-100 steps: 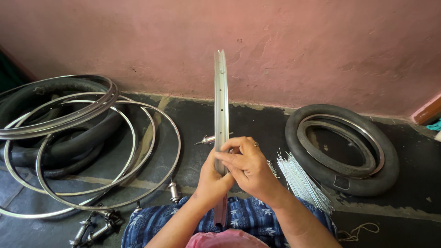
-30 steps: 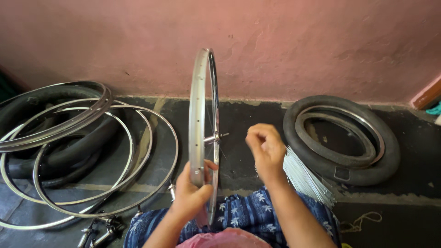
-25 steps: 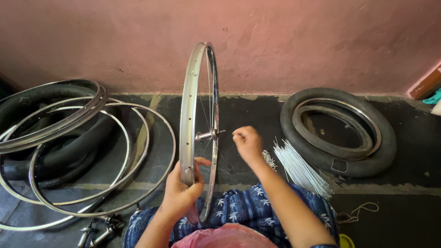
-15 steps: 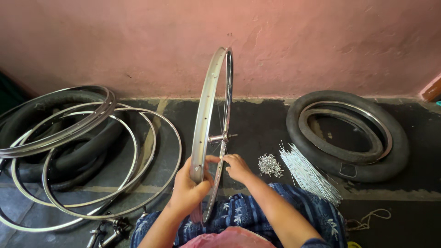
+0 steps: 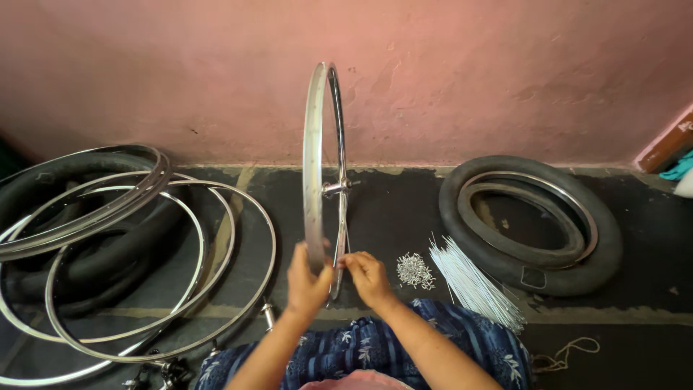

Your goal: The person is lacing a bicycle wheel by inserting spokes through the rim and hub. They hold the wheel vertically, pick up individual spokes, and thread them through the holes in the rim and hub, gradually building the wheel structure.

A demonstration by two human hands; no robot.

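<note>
Upright wheel rim (image 5: 315,166) on your lap, centre of scene.
Left hand (image 5: 307,278) grips rim's near edge; right hand (image 5: 367,274) pinches a thin spoke (image 5: 345,245). Rim probably light, stiff, slick; hold the edge.

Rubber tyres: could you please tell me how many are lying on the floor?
2: one tyre on the right with a rim inside it, and another tyre on the left beneath the stacked rims; more may be hidden there.

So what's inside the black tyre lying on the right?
A metal rim lies inside the black tyre, and dark floor shows through the middle. Whatever lies under the tyre and rim is covered, so nothing can be said about that.
</note>
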